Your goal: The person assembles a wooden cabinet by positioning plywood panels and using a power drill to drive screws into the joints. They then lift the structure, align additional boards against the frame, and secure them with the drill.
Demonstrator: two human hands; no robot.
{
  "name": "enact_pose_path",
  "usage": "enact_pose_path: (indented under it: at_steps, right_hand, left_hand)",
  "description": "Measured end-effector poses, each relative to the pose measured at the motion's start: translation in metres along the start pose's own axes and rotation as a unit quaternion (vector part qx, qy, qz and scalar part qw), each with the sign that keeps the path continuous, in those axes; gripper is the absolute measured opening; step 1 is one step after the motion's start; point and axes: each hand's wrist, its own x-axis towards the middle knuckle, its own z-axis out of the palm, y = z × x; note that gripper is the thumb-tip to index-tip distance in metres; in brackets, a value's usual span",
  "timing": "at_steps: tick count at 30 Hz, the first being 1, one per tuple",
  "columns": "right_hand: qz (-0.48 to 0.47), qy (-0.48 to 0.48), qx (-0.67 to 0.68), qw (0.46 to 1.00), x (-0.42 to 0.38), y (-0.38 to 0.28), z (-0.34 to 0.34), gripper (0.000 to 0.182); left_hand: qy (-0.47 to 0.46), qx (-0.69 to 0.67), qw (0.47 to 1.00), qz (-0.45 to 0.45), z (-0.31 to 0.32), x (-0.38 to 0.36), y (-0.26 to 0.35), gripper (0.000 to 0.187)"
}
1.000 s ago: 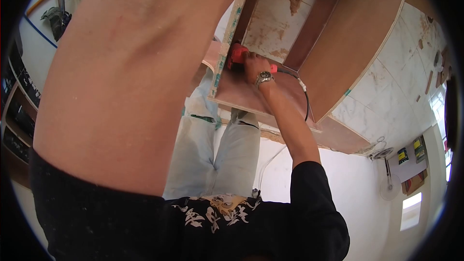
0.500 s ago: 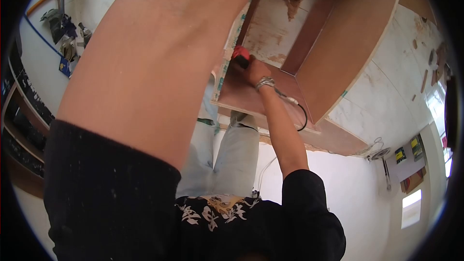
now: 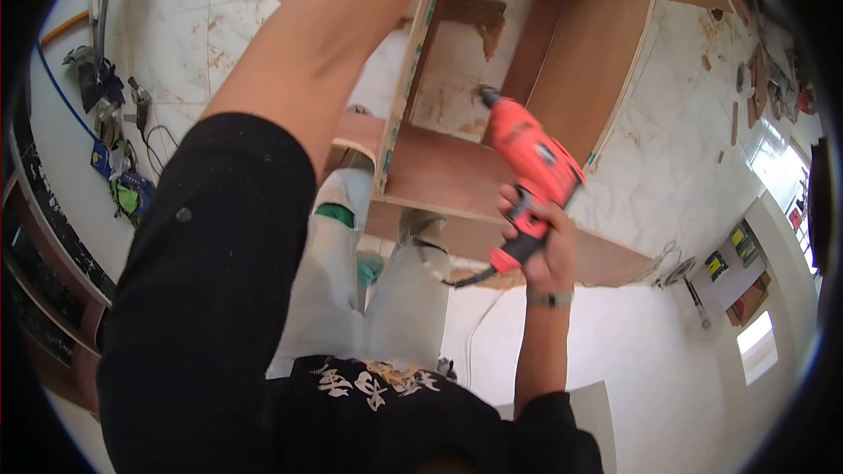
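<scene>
"Where was the red drill [image 3: 537, 154] held?"

"Over the wooden carcass, as seen from above, near the corner where the near edge of the base board [image 3: 448, 171] was met by the curved panel [image 3: 597, 61]. How far it was raised above that corner could not be told."

"And by which hand was it carried?"

"By the right hand [image 3: 559, 250]. The handle [image 3: 523, 247] was wrapped by bent fingers [image 3: 507, 198], with the palm set against its right side. Whether the trigger was pressed could not be made out, since the tool was blurred."

"How was its long axis set?"

"On a slant. The chuck [image 3: 489, 96] was pointed away from the body and towards the left, with the rear of the housing turned back to the right. The bulk of the tool was thus placed beyond the fingers, while the handle and the cord [image 3: 476, 279] were angled back towards the knees [image 3: 399, 250]."

"Was the left hand any nearer?"

"No. The left forearm [image 3: 347, 22] was stretched forward beside the carcass, but its hand was cut off by the top of the view, so nothing could be told of those fingers."
</scene>
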Motion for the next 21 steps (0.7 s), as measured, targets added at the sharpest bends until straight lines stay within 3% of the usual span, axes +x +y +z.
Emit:
enact_pose_path:
  at_steps: [3,4,6,7,9,11,13,15,16,18,19,21]
  right_hand:
    - [-0.076,-0.060,0.206,0.974,-0.059,-0.008,0.015,0.053]
    - [-0.097,-0.078,0.254,0.959,-0.073,-0.009,0.021,0.054]
    - [-0.133,-0.130,0.313,0.932,-0.082,-0.012,0.025,0.058]
    - [-0.147,-0.156,0.323,0.922,-0.084,-0.015,0.024,0.061]
    - [-0.176,-0.194,0.324,0.909,-0.082,-0.025,0.023,0.064]
    - [-0.236,-0.182,0.264,0.917,-0.079,-0.037,0.022,0.064]
    - [-0.295,-0.137,0.195,0.925,-0.082,-0.049,0.026,0.060]
    - [-0.338,-0.125,0.114,0.926,-0.080,-0.065,0.017,0.057]
    - [-0.358,-0.117,0.072,0.923,-0.080,-0.070,0.015,0.056]
    - [-0.401,-0.043,-0.015,0.915,-0.077,-0.079,0.031,0.052]
    - [-0.410,-0.027,-0.048,0.910,-0.073,-0.084,0.037,0.050]
    - [-0.427,0.013,-0.148,0.892,-0.058,-0.098,0.051,0.045]
  left_hand:
    - [0.054,-0.168,0.952,0.249,0.000,0.001,-0.083,0.057]
    - [0.097,-0.144,0.963,0.206,-0.013,-0.056,-0.091,0.058]
    - [-0.143,-0.140,0.973,0.117,-0.084,-0.186,-0.102,0.053]
    - [-0.216,-0.114,0.957,0.155,-0.115,-0.247,-0.096,0.046]
    - [-0.534,-0.058,0.842,0.052,-0.154,-0.316,-0.172,0.049]
    - [-0.621,-0.151,0.769,-0.008,-0.196,-0.371,-0.200,0.057]
    - [-0.688,-0.115,0.716,-0.016,-0.247,-0.364,-0.184,0.058]
    - [-0.642,0.085,0.758,-0.075,-0.292,-0.317,-0.141,0.056]
    - [-0.558,0.065,0.826,-0.048,-0.307,-0.290,-0.130,0.055]
    - [-0.432,-0.077,0.898,-0.034,-0.332,-0.233,-0.076,0.048]
    - [-0.399,-0.078,0.913,0.015,-0.327,-0.215,-0.041,0.047]
    - [-0.423,-0.011,0.898,0.121,-0.282,-0.180,0.001,0.043]
